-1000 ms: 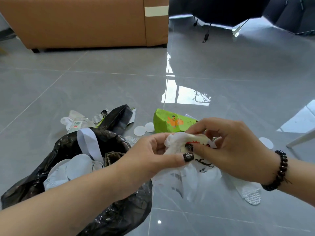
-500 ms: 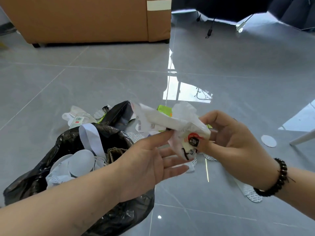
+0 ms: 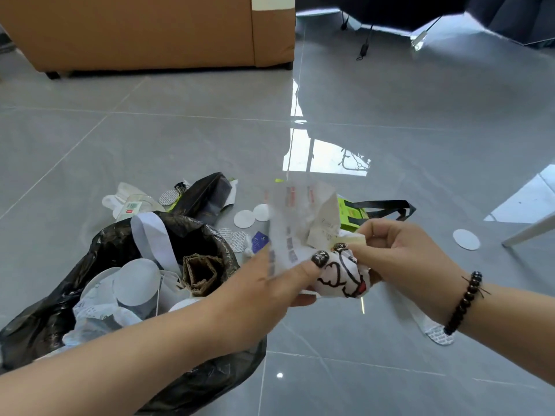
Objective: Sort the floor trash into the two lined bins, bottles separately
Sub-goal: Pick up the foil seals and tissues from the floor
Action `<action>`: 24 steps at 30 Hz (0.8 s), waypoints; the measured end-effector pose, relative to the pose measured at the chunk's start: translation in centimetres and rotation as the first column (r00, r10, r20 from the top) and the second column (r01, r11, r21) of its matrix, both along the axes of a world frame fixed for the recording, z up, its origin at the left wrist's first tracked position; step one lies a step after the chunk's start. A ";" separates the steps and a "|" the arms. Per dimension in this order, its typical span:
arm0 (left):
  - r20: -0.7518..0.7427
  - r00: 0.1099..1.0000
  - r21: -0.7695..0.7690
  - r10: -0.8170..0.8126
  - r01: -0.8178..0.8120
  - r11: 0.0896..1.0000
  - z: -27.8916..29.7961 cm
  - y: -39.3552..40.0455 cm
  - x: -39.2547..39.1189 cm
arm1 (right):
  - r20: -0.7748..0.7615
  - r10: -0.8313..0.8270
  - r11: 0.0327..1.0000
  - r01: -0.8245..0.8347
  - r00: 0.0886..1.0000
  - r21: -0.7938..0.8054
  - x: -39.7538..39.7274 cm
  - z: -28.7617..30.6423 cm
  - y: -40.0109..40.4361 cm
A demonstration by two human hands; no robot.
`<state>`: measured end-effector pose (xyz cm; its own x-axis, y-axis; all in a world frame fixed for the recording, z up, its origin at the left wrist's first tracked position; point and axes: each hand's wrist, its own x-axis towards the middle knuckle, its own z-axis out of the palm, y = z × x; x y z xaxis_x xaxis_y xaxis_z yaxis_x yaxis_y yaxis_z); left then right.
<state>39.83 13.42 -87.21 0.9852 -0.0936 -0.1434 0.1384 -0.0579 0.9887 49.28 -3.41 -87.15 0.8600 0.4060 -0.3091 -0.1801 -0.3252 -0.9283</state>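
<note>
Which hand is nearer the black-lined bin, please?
Left. The left hand reaches just past the black-lined bin, its forearm crossing over it; the right hand is farther right.

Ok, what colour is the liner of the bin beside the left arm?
Black, glossy plastic liner, clearest in the head view.

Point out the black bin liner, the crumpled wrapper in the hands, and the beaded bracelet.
Black bin liner (image 3: 120,244): head view, on its far rim.
Crumpled wrapper (image 3: 303,223): head view, on its upper white sheet.
Beaded bracelet (image 3: 464,301): head view, on the beads at mid-wrist.
</note>
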 end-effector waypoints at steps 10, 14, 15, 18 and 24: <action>0.162 0.945 0.376 -0.285 0.208 0.903 -0.5 1.1 -0.6 | -0.403 -0.038 0.958 0.149 0.914 0.246 -0.3 -0.1 -0.8; 0.165 0.953 0.480 -0.254 0.148 0.865 0.0 1.9 -0.2 | -0.441 0.112 0.896 0.101 0.890 0.433 -0.4 1.1 -0.5; 0.179 0.957 0.532 -0.229 0.101 0.841 0.1 2.2 -0.2 | -0.359 0.167 0.891 0.016 0.918 0.454 -0.5 1.3 -0.3; 0.271 0.961 0.530 -0.059 -0.098 0.842 0.3 2.9 -0.5 | -0.016 0.230 0.927 -0.214 0.973 0.309 -1.5 2.0 0.7; 0.269 0.942 0.307 0.202 -0.282 0.909 3.4 5.6 -1.4 | 0.150 0.374 0.894 -0.398 0.915 0.205 -2.7 3.8 5.3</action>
<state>38.39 19.01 -83.83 0.9805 0.1660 0.1050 -0.0334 -0.3856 0.9220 46.53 1.91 -83.34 0.6433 0.7607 -0.0871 0.0179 -0.1287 -0.9915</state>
